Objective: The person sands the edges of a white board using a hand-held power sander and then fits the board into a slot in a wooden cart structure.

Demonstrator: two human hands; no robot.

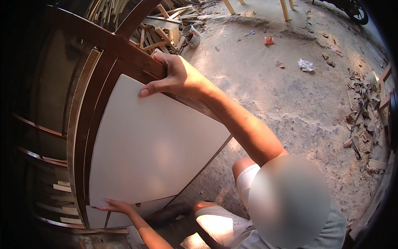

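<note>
A large white panel [157, 141] lies against a dark brown frame [112, 45], its rounded-looking outline bent by the lens. At the panel's upper end my right hand [176, 74] is closed, the thumb pressed on the white face and the fingers over the brown rail; the fingertips are partly hidden. Down at the panel's lower edge, my left hand [117, 206] grips it, thumb on top and fingers along the underside. A second, smaller white piece [141, 206] shows just below that edge, partly covered by my left hand and forearm.
Scrap wood strips [159, 35] are piled beyond the frame, beside a stained bucket [191, 35]. A red wrapper [268, 40] and crumpled white plastic [306, 65] lie on the dusty ground. Wooden legs [284, 10] stand at the back; dry leaves [369, 116] gather at right.
</note>
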